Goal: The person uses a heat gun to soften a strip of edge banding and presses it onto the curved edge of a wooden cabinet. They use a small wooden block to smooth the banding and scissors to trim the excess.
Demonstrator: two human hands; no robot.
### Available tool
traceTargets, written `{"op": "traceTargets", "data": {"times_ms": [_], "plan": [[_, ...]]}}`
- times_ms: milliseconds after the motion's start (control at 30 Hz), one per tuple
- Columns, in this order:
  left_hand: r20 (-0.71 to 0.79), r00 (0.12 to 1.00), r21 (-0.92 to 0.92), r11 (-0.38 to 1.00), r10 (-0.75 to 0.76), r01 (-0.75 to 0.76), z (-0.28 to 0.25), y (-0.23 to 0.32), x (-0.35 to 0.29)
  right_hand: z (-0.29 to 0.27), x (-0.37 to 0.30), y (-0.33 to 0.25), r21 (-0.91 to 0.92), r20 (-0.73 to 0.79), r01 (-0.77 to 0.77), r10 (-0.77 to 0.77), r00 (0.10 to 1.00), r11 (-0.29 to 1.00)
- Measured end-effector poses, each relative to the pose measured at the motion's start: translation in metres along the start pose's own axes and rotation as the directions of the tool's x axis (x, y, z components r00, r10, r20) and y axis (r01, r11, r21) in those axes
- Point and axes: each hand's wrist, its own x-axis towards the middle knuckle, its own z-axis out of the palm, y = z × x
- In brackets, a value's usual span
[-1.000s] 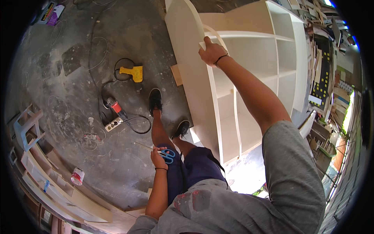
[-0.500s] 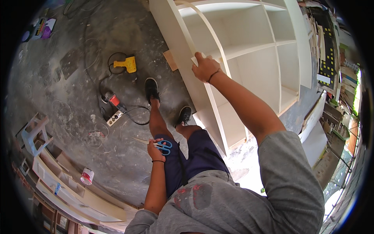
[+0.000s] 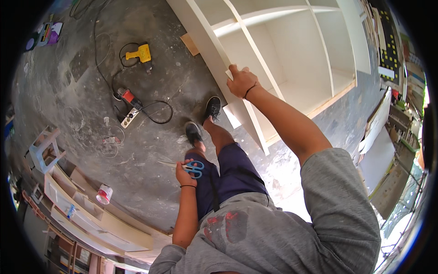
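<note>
My left hand (image 3: 184, 172) is closed around scissors (image 3: 195, 169) with blue handles, held beside my thigh. The blades point out to the left. At the near long edge of a white cabinet (image 3: 207, 45), my right hand (image 3: 242, 82) is closed on a small pale piece (image 3: 229, 73), mostly hidden by the fingers. The cabinet lies with its open compartments facing up. A narrow pale strip (image 3: 255, 48) runs across the openings to the right of that hand; whether it is loose or fixed I cannot tell.
On the dusty floor lie a yellow heat gun (image 3: 140, 54), a red and black power tool (image 3: 129, 97), a white power strip (image 3: 130, 118) and trailing cables. A red and white can (image 3: 104, 194) and a small stool (image 3: 44, 148) are to the left. Boards (image 3: 378, 157) lean at right.
My feet have changed places in a step, and my view has shifted along the cabinet. The right hand stays at its edge; the strip that looked bowed now looks straighter. The scissors remain held.
</note>
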Motion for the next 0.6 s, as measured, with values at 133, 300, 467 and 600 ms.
{"op": "traceTargets", "data": {"times_ms": [133,300,467,600], "plan": [[-0.008,0.995,0.078,0.992,-0.099,0.099,-0.037,-0.030,-0.014,0.034,-0.044,0.029,0.051,-0.029,-0.013,0.015,0.999,0.999],[0.043,0.999,0.192,0.981,-0.022,0.013,-0.082,-0.037,-0.012,0.095,-0.110,0.077,0.065,-0.042,-0.018,0.021,0.999,0.998],[0.071,0.997,0.236,0.971,0.023,-0.039,-0.108,-0.021,-0.017,0.133,-0.165,0.113,0.098,-0.031,-0.078,0.082,0.996,0.992],[0.049,0.998,0.240,0.969,0.048,-0.059,-0.139,-0.017,-0.016,0.168,-0.217,0.139,0.108,-0.020,-0.139,0.142,0.990,0.984]]}}
